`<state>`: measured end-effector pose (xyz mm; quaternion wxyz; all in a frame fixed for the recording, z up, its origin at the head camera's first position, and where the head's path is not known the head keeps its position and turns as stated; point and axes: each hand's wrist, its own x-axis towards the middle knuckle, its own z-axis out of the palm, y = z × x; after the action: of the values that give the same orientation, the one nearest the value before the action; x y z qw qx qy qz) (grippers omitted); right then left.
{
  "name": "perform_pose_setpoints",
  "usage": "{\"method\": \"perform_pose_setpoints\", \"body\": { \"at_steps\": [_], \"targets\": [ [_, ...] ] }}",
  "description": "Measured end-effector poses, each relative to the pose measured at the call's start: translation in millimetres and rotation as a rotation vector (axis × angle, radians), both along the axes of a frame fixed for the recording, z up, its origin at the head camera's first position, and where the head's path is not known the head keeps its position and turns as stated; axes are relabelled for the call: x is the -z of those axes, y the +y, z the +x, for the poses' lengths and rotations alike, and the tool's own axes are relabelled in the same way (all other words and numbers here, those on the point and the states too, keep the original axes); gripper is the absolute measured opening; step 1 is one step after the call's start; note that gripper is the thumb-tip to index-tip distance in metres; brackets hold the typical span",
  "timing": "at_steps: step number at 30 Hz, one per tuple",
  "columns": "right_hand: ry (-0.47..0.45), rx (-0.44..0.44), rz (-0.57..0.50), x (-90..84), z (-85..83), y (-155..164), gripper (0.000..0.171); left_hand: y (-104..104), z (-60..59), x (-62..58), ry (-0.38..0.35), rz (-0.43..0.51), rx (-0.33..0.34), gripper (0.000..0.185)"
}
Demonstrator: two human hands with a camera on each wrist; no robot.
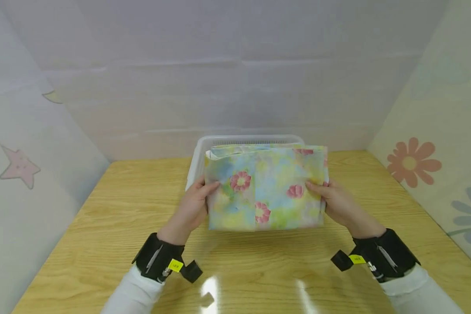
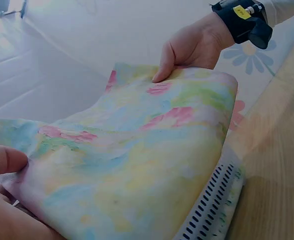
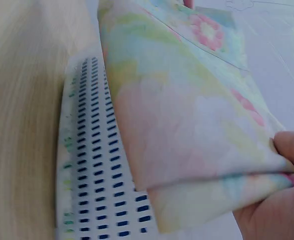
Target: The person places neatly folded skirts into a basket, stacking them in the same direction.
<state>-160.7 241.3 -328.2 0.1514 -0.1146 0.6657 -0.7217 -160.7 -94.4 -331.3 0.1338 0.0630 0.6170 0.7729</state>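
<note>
Folded floral cloth held up over the near part of a white slotted basket, both hands on it, one per side edge. Nearest the camera: two white sleeves, each with a black wrist strap carrying a yellow tag, above a light wooden table. Glare patches on the tabletop near the front edge.

Left hand grips the cloth's left edge, thumb on top of the fabric, fingers curled under and hidden behind it. Left wrist view shows that thumb pressing the near corner, cloth spreading away from it toward the other hand.

Right hand pinches the right edge, thumb on the upper face, fingers underneath. Right wrist view: fingertip clamped on the folded layers, at least two layers visible at that corner.

Cloth is pastel yellow, blue and green with pink flowers, a vertical seam or fold line down the middle, roughly flat and tilted toward the camera. Lower edge hangs over the table just in front of the basket; cannot tell if it touches the basket rim.

Basket wall with rows of small slots sits right under the cloth, standing on the table. Behind: pale panel walls, star print left, flower prints right.
</note>
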Motion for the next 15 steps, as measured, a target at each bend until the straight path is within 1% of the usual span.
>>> {"method": "perform_pose_setpoints", "body": {
  "at_steps": [3,4,7,10,12,15],
  "targets": [
    [0.039,0.077,0.067,-10.5,-6.4,-4.5,0.014,3.0,-7.8,-7.6,0.095,-0.060,-0.044,0.043],
    [0.045,0.103,0.078,-13.5,-7.8,-5.8,0.014,3.7,-9.8,-9.4,0.130,-0.087,-0.061,0.043],
    [0.063,0.147,0.098,-19.1,-12.4,-8.0,0.014,6.6,-14.4,-13.8,0.207,-0.137,-0.131,0.040],
    [0.077,0.169,0.088,-23.0,-17.1,-9.8,0.015,8.3,-19.8,-17.1,0.244,-0.162,-0.171,0.040],
    [0.083,0.175,0.083,-25.1,-20.3,-11.0,0.018,9.5,-23.6,-19.5,0.253,-0.153,-0.188,0.040],
    [0.087,0.185,0.067,-27.4,-24.7,-12.9,0.020,12.9,-30.3,-22.0,0.239,-0.131,-0.216,0.041]
  ]
}}
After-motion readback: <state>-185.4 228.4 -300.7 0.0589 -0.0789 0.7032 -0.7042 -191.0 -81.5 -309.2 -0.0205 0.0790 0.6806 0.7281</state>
